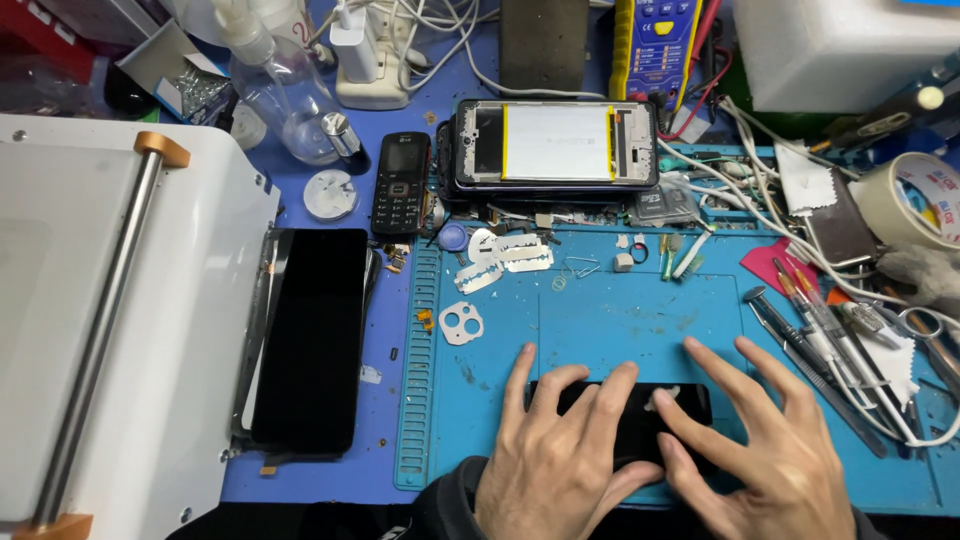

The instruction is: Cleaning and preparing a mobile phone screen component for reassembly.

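A black phone (690, 405) lies flat on the blue work mat (600, 320) near its front edge. My left hand (555, 460) rests on the phone's left half with fingers spread. My right hand (760, 450) presses on its right half, fingers apart, with a small pale scrap (665, 398) under a fingertip. Most of the phone is hidden under both hands.
A black screen panel (310, 340) lies left of the mat beside a white machine (110, 320). An opened phone frame (556, 145) and a small keypad phone (400, 182) sit behind. Razor blades (505, 258), a camera cover (461, 323), tweezers (830, 345), tape (915, 200) and cables surround.
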